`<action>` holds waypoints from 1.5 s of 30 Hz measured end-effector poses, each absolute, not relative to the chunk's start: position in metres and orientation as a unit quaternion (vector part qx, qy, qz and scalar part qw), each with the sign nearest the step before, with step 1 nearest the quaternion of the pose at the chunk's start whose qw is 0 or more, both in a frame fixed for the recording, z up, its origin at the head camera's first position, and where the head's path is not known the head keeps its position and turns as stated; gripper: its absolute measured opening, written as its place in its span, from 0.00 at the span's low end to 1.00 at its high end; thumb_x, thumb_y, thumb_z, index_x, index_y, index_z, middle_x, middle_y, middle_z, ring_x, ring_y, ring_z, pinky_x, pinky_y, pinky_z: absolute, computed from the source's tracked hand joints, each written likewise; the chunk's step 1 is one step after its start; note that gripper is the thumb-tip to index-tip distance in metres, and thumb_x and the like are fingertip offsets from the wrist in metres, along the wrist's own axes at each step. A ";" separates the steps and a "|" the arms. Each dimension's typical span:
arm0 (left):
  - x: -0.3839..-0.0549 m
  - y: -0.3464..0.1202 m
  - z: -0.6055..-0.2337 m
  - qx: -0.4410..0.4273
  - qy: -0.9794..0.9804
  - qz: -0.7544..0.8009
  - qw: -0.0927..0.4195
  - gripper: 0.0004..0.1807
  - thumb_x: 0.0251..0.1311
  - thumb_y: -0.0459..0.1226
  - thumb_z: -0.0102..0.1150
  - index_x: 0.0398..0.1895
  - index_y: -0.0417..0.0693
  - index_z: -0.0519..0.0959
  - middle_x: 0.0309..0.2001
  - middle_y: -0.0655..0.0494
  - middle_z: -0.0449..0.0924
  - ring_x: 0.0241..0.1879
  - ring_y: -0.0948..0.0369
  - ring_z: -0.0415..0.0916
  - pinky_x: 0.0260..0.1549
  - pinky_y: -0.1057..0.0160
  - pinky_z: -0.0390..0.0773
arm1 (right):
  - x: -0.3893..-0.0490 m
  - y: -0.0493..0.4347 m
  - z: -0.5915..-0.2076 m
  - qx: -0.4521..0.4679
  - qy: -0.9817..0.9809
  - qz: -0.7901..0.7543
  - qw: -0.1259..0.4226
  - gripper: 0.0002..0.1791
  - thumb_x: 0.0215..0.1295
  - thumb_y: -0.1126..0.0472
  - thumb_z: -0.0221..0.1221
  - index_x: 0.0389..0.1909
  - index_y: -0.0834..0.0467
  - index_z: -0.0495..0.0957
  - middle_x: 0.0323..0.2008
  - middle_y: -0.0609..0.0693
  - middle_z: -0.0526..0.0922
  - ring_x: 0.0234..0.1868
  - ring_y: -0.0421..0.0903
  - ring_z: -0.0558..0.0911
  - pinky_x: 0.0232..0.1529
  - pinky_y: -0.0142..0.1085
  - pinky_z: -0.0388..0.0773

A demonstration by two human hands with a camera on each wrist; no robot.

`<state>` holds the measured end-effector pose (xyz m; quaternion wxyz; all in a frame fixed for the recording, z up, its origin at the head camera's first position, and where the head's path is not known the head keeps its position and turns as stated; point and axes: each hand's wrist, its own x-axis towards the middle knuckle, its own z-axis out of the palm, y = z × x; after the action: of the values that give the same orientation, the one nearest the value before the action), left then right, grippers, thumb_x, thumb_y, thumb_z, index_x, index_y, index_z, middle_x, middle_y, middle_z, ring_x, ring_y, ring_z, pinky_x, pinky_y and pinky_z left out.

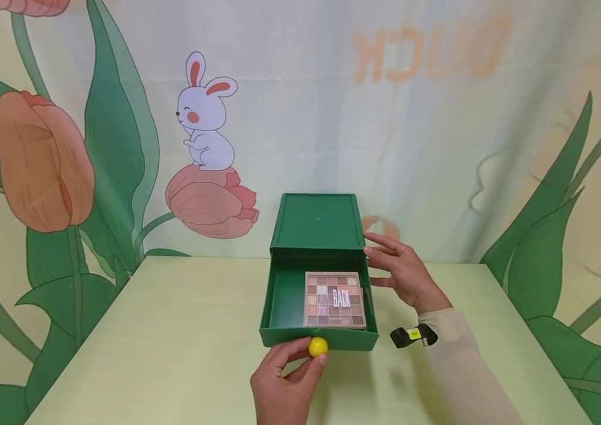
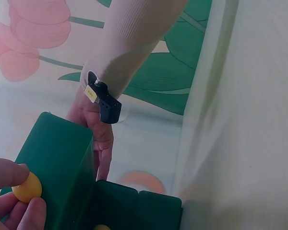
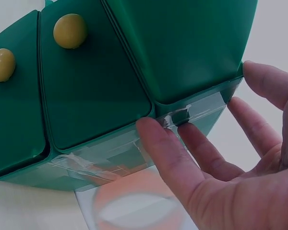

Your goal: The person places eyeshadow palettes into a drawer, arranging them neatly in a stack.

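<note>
A small green drawer cabinet [image 1: 317,221] stands at the table's far edge with its top drawer [image 1: 285,298] pulled out. In that drawer lies an eyeshadow palette [image 1: 332,301] with the word BACK on its lid; the edge of something flat shows under it. My left hand [image 1: 285,382] pinches the drawer's round yellow knob [image 1: 318,347] between thumb and fingers. Against the cabinet's right side rests my right hand [image 1: 408,276], its fingers spread and fairly straight. The right wrist view shows those fingertips touching the taped side [image 3: 129,155].
Two lower drawers with yellow knobs [image 3: 70,31] are closed in the right wrist view. A pale yellow tabletop [image 1: 162,342] spreads around the cabinet. Behind it hangs a curtain [image 1: 305,118] printed with tulips and a rabbit. A black device is strapped to the right wrist [image 1: 414,335].
</note>
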<state>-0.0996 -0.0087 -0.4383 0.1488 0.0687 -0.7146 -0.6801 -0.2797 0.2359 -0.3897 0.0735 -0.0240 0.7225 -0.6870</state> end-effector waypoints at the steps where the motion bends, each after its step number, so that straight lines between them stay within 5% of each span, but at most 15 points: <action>1: -0.100 -0.008 -0.438 0.071 -0.712 -0.683 0.147 0.15 0.51 0.37 0.84 0.42 0.54 0.90 0.43 0.57 0.86 0.44 0.60 0.87 0.41 0.66 0.89 | -0.280 0.236 -0.389 -0.024 0.723 -0.686 0.074 0.35 0.73 0.42 0.65 0.78 0.42 0.70 0.74 0.59 0.72 0.73 0.66 0.74 0.65 0.65 0.78; 22: -0.117 -0.016 -0.437 0.037 -0.709 -0.692 0.132 0.15 0.55 0.42 0.82 0.45 0.57 0.89 0.45 0.56 0.85 0.47 0.60 0.88 0.43 0.65 0.89 | -0.282 0.234 -0.390 -0.028 0.720 -0.689 0.075 0.35 0.73 0.43 0.65 0.78 0.42 0.70 0.73 0.59 0.72 0.73 0.65 0.75 0.64 0.65 0.79; 45: -0.152 -0.021 -0.438 -0.022 -0.704 -0.689 0.173 0.15 0.55 0.42 0.82 0.46 0.55 0.90 0.44 0.58 0.86 0.45 0.60 0.87 0.43 0.66 0.89 | -0.280 0.231 -0.390 -0.014 0.726 -0.684 0.068 0.36 0.72 0.42 0.65 0.78 0.41 0.69 0.74 0.59 0.71 0.70 0.62 0.78 0.64 0.64 0.80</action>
<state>-0.1520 -0.0212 -0.4380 0.1727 -0.0219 -0.7039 -0.6886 -0.2798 0.2314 -0.3904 0.0679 -0.0143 0.7258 -0.6844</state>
